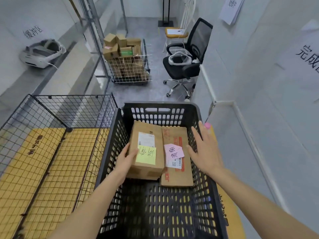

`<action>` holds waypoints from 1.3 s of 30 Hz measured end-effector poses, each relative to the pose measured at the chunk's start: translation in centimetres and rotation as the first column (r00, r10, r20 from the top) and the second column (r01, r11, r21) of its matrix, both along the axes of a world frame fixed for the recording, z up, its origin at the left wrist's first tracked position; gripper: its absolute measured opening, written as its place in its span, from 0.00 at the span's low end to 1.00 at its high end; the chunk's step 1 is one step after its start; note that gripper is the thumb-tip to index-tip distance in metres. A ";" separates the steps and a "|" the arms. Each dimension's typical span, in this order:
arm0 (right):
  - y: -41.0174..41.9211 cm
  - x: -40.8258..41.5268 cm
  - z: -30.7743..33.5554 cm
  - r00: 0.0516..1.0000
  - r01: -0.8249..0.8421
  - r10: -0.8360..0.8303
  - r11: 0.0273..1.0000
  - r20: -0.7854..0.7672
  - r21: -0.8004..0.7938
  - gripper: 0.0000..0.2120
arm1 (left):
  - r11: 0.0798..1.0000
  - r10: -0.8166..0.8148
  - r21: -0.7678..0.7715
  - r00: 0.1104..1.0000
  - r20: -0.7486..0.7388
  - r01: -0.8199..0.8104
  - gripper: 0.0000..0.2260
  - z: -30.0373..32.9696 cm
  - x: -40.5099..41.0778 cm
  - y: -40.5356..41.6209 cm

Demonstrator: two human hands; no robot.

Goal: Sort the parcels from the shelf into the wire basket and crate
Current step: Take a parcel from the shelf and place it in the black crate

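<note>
A black plastic crate (119, 135) stands in front of me with two cardboard parcels inside. The left parcel (146, 133) carries a yellow note and a white label. My left hand (125, 161) grips its near left side, thumb on top. The right parcel (176, 176) lies flat with a pink note and red print. My right hand (204, 152) hovers open above the crate's right side, fingers spread, holding nothing. The black wire basket (51, 111) stands to the left of the crate, with no parcel in it.
A white wire cart (131, 73) piled with several cardboard boxes stands farther back on the floor. A black office chair (188, 54) holds a white headset. Another headset (41, 52) lies on the left shelf. White walls with paper signs close the right side.
</note>
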State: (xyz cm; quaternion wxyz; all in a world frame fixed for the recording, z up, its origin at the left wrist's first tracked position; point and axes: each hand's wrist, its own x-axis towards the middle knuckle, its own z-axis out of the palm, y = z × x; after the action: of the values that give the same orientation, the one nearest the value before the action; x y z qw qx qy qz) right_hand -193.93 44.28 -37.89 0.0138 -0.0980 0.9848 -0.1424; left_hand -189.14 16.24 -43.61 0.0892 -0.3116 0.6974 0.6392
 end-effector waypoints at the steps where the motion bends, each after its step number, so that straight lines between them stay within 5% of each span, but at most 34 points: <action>1: 0.0 -0.1 -0.2 1.000 0.000 0.000 1.000 -0.005 0.010 0.36 | 1.000 -0.003 -0.007 1.000 0.003 0.003 0.27 -0.5 -0.3 0.0; 8: 0.1 -0.3 -1.1 1.000 0.019 -0.019 0.999 -0.011 0.038 0.39 | 0.997 -0.015 -0.078 0.999 0.047 0.019 0.24 -3.6 -1.5 -0.2; 11: 0.0 -0.3 -1.1 1.000 0.019 -0.018 0.999 -0.025 0.050 0.39 | 0.962 -0.104 -0.252 0.994 0.020 0.106 0.28 -4.2 -1.5 -0.4; 14: 0.0 -0.2 -0.9 1.000 0.022 -0.021 0.999 -0.023 0.048 0.39 | 0.781 -0.304 -0.558 0.951 0.051 0.279 0.38 -4.7 -0.7 -0.2; 17: 0.0 -0.1 -0.8 0.999 0.026 -0.025 0.998 -0.025 0.052 0.39 | 0.596 -0.455 -0.677 0.877 0.158 0.431 0.42 -4.7 0.6 0.3; 22: -0.1 -0.3 -1.0 0.999 0.029 -0.026 0.997 -0.034 0.065 0.39 | 0.494 -0.528 -0.688 0.812 0.249 0.532 0.55 -5.7 0.8 -0.4; 39: 0.0 -0.2 -1.1 0.998 0.020 -0.016 0.996 -0.056 0.082 0.38 | 0.408 -0.519 -0.752 0.809 0.275 0.518 0.54 -5.1 0.5 -0.4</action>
State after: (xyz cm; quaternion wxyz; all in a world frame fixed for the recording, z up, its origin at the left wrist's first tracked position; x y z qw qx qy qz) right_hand -194.14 44.27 -39.02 -0.0105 -0.0924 0.9907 -0.0992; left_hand -188.66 15.84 -48.68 0.1322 -0.0854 0.9678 0.1966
